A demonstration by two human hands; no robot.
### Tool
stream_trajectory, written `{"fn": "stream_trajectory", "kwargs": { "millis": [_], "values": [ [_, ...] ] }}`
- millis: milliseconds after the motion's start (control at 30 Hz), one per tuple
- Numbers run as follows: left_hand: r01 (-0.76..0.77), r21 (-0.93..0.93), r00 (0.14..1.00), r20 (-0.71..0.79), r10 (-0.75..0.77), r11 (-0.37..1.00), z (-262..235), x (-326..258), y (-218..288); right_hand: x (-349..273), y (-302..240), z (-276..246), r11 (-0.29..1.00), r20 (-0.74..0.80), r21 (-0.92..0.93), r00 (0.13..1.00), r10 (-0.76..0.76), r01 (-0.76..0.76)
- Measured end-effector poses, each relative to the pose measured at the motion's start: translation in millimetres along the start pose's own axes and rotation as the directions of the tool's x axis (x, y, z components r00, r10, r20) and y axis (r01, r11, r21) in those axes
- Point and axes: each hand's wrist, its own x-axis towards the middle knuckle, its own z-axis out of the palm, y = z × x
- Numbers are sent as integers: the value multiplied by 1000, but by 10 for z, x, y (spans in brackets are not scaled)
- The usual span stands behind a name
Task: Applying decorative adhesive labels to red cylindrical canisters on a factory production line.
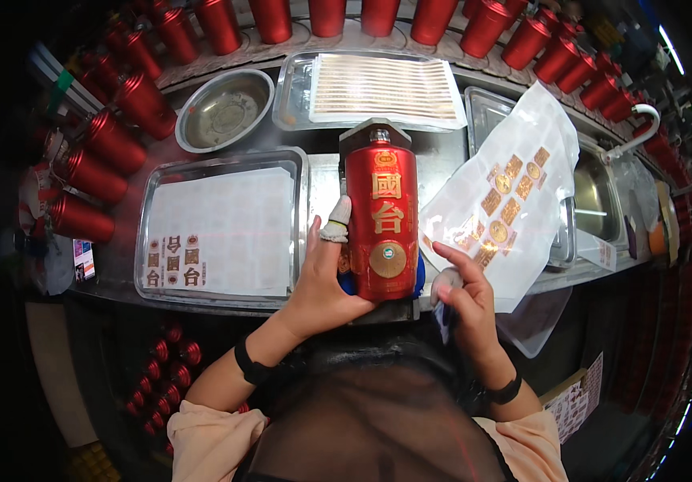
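A glossy red bottle (381,225) with gold characters and a round gold emblem lies face up in a dark holder with blue padding, its neck pointing away from me. My left hand (319,277) grips its left side, thumb across the lower end; one finger wears a white finger cover. Close to the bottle's right side is my right hand (468,301), index finger stretched toward it and the other fingers curled. Something pale and bluish shows beneath those fingers, too hidden to name. A translucent sheet of gold decals (515,193) lies just beyond the right hand.
On the left, a metal tray (142,241) holds white decal sheets. Behind stand a steel bowl (225,108) and another tray (283,96) with striped gold sheets. Several red bottles (143,104) line the curved far edge. A sink (599,197) with a pale faucet is at right.
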Motion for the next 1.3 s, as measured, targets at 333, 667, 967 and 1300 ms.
{"fn": "stream_trajectory", "kwargs": {
  "millis": [333, 667, 967, 1300],
  "values": [
    [41, -124, 996, -77, -51, 991, -182, 76, 369, 26, 17, 38, 830, 580, -317, 599, 552, -458],
    [141, -191, 983, -90, -160, 971, 1, 43, 467, 192, -88, 42, 977, -11, -186, 995, 102, -102],
    [97, -684, 967, -108, -232, 723, 54, 15, 229, 247, -17, 276, 946, -36, -306, 992, -124, 107],
    [155, -555, 970, -73, -233, 817, 85, 40, 99, 285, 21, 257, 925, -46, -364, 990, -134, 108]
  ]
}}
